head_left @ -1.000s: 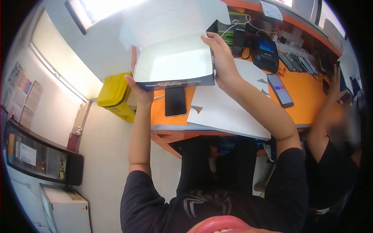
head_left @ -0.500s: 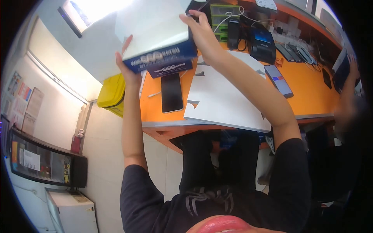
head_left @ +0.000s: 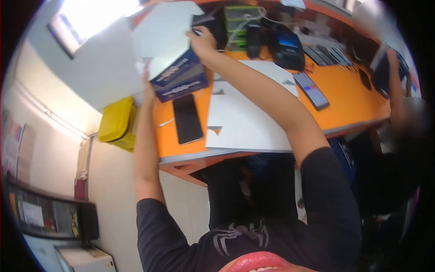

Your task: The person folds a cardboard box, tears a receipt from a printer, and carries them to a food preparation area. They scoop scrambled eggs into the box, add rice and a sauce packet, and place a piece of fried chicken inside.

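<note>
My left hand (head_left: 150, 88) is closed against the left side of a dark blue printed food box (head_left: 171, 71) with a white inner side and raised white flaps. At the box's far right corner, my right hand (head_left: 202, 41) has its fingers bent over the edge. Directly under it is a second blue box (head_left: 182, 89) with similar print. A black phone (head_left: 187, 119) lies in front of the boxes, beside a white cable end. Beneath my right forearm are flat white cardboard sheets (head_left: 249, 115) with cut notches.
On the orange desk (head_left: 349, 109) are a lit phone (head_left: 311, 90), a black printer-like device (head_left: 286, 47), several more phones and a green drawer unit (head_left: 235, 41). A yellow bin (head_left: 117, 120) stands left of the desk. At the right, another person's hand (head_left: 391, 56) holds a dark blue item.
The held box has come down onto the lower blue box and turned slightly, its flaps now standing more to the back. My view has shifted to the right.
</note>
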Tool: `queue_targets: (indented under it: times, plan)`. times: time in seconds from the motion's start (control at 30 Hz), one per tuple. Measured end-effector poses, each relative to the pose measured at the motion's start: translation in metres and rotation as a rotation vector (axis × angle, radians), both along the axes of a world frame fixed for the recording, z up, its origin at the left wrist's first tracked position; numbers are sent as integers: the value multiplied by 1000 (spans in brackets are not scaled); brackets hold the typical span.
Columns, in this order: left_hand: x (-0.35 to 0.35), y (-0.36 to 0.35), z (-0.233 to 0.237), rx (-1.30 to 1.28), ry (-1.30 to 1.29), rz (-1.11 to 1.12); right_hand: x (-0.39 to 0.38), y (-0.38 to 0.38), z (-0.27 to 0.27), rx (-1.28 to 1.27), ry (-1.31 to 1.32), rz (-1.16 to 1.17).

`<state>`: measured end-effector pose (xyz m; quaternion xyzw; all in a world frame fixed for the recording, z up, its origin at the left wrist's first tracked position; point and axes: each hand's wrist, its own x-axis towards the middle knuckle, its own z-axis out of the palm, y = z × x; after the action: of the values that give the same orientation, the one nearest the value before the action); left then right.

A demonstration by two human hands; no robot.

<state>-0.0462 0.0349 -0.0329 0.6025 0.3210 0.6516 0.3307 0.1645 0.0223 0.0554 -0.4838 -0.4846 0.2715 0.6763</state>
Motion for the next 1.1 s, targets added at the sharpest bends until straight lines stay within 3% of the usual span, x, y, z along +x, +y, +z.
queue_targets:
  times: [0.07, 0.1, 0.13, 0.2, 0.3, 0.43, 0.53, 0.73, 0.83, 1.0, 1.1]
  plan:
    - [-8, 19, -11, 5, 42, -26, -3, -1, -1, -4, 55, 43]
    - [-16, 33, -20, -130, -99, -90, -5, 4, -6, 1, 33, -6]
    - [-6, 17, -18, -107, -89, -77, -11, 12, -10, -50, 39, -77]
    - [-14, 32, -31, -163, -209, -140, -13, 21, -14, -76, 90, -29]
    - [9, 3, -14, -209, -182, -119, -19, 17, -20, -177, 156, -89]
    - [19, -6, -10, -207, -238, -1, -13, 10, -18, -355, 127, 41]
    - [16, -5, -12, -250, -272, 25, -27, 40, -29, -497, 95, -76]
    - [0, -2, -11, -297, -208, -151, -24, 62, -34, -612, -74, 179]
    - [-21, 17, -27, -316, -141, -244, -42, 69, -40, -597, -150, -104]
    - [-32, 21, -36, -202, 121, -221, -24, 105, -49, -541, -456, 79]
    - [-25, 12, -25, -258, 71, -251, -6, 88, -39, -561, -517, 232]
